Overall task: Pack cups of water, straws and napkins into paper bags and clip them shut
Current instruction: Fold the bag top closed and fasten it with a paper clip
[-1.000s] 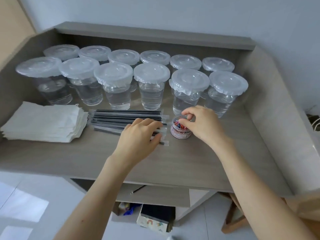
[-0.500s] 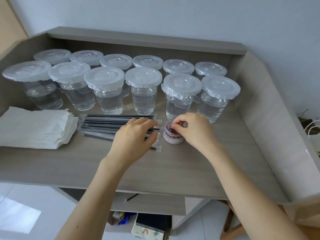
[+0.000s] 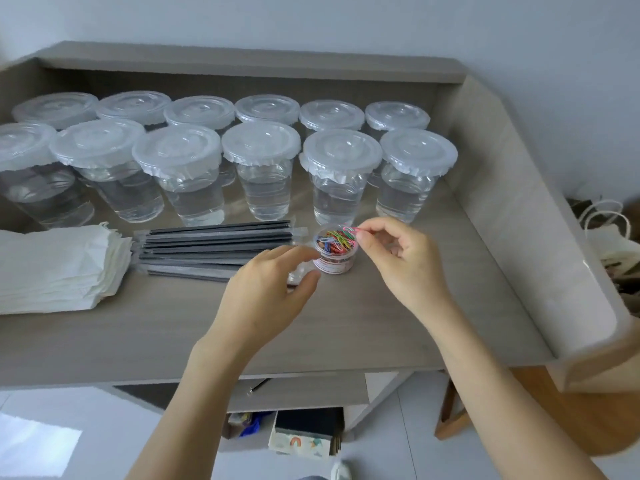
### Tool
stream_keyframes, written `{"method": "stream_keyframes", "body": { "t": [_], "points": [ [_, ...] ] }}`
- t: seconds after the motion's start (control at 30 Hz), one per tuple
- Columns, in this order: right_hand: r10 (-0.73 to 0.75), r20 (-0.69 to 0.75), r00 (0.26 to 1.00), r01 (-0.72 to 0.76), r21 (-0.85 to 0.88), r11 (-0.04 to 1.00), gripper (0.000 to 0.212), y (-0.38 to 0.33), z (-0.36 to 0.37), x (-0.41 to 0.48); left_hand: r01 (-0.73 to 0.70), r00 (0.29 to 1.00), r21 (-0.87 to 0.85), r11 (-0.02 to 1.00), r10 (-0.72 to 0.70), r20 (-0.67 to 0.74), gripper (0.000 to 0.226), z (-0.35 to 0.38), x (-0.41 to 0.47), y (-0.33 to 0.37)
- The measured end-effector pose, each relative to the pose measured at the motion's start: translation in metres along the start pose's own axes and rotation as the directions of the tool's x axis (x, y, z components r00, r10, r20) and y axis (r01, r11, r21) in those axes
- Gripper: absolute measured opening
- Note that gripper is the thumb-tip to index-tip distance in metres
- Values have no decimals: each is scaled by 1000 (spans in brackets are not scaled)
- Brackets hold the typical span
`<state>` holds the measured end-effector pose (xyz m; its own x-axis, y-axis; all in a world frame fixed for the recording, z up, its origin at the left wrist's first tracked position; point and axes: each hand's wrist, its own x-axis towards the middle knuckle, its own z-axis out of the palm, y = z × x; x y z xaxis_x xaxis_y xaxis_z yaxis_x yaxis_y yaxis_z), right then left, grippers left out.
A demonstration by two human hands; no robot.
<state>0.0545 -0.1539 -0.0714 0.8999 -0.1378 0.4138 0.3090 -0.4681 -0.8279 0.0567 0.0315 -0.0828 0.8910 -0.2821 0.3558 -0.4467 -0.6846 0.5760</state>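
- At centre frame, right hand (image 3: 405, 268) is pinching a pink clip (image 3: 350, 231), newly lifted from its tub (image 3: 334, 264).
- Left hand (image 3: 266, 299), grip open, is leaving the straws (image 3: 214, 244).
- Cups (image 3: 266, 178) are waiting unpacked.

Two rows of cups (image 3: 263, 174) stand at the counter's (image 3: 346, 323) back. Before them lie paper bags (image 3: 59, 268) left, straws (image 3: 214, 247) middle, a paper-clip tub (image 3: 335, 251) right.

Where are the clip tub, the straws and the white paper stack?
clip tub (image 3: 337, 265): head view, labelled side wall.
straws (image 3: 214, 244): head view, middle of the bundle.
white paper stack (image 3: 59, 268): head view, top sheet.
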Motion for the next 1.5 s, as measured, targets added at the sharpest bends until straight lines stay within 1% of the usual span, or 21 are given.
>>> {"method": "stream_keyframes", "body": {
  "t": [0.1, 0.17, 0.27, 0.4, 0.5, 0.57, 0.67, 0.73, 0.8, 0.87, 1.0, 1.07, 1.17, 1.23, 1.3, 1.37, 1.43, 1.5],
  "points": [
    [93, -51, 994, -92, 14, 996, 25, 1, -10, -23, -45, 997, -7, 999, 45, 56, 42, 4, -5, 11],
    [141, -71, 987, -141, -2, 990, 23, 3, -19, -39, -91, 992, 9, 996, 90, 87, 41, 8, -11, 21],
    [165, -92, 982, -164, 24, 986, 16, 7, -38, -67, -128, 986, 22, 992, 125, 107, 42, 14, -26, 42],
    [115, -123, 986, -112, 26, 993, 12, 13, -80, -106, -181, 974, 4, 983, 179, 142, 38, 31, -50, 77],
    [57, -102, 993, -61, -34, 998, 8, 25, -119, -139, -214, 965, -38, 976, 217, 150, 35, 50, -66, 111],
    [25, -89, 996, -32, -80, 996, 7, 38, -152, -162, -227, 963, -58, 972, 233, 136, 36, 72, -78, 141],
    [36, -95, 995, -41, -58, 997, 10, 58, -212, -196, -220, 957, -126, 967, 239, 167, 37, 120, -100, 199],
    [63, -117, 991, -71, -62, 996, 20, 69, -250, -216, -182, 951, -220, 959, 228, 209, 30, 152, -109, 236],
    [135, -142, 981, -144, -53, 988, 22, 81, -281, -234, -139, 948, -306, 942, 216, 234, 18, 183, -113, 268],
    [198, -175, 964, -208, -42, 977, 17, 92, -309, -248, -129, 939, -349, 928, 228, 259, 13, 209, -114, 298],
    [245, -235, 941, -263, -50, 963, 16, 116, -357, -261, -209, 909, -401, 892, 329, 257, 12, 259, -105, 343],
    [277, -293, 915, -301, -37, 953, 11, 131, -377, -258, -232, 898, -422, 876, 360, 252, 10, 285, -92, 359],
    [322, -335, 886, -354, -37, 935, 4, 164, -405, -243, -240, 890, -448, 861, 380, 253, 7, 325, -63, 378],
    [286, -368, 885, -336, -79, 939, 5, 184, -425, -226, -252, 881, -443, 860, 394, 263, 5, 351, -39, 390],
    [205, -397, 895, -293, -177, 940, 15, 202, -443, -205, -242, 871, -431, 870, 390, 299, 5, 373, -10, 401],
    [118, -393, 912, -247, -295, 923, 22, 218, -459, -186, -168, 875, -417, 893, 330, 354, 6, 391, 15, 413],
    [39, -392, 919, -198, -374, 906, 19, 234, -474, -168, -106, 870, -431, 896, 293, 396, 7, 405, 38, 424],
    [-20, -377, 926, -152, -421, 895, 16, 251, -487, -150, -104, 854, -437, 893, 305, 421, 9, 417, 58, 433]
  ]
}}
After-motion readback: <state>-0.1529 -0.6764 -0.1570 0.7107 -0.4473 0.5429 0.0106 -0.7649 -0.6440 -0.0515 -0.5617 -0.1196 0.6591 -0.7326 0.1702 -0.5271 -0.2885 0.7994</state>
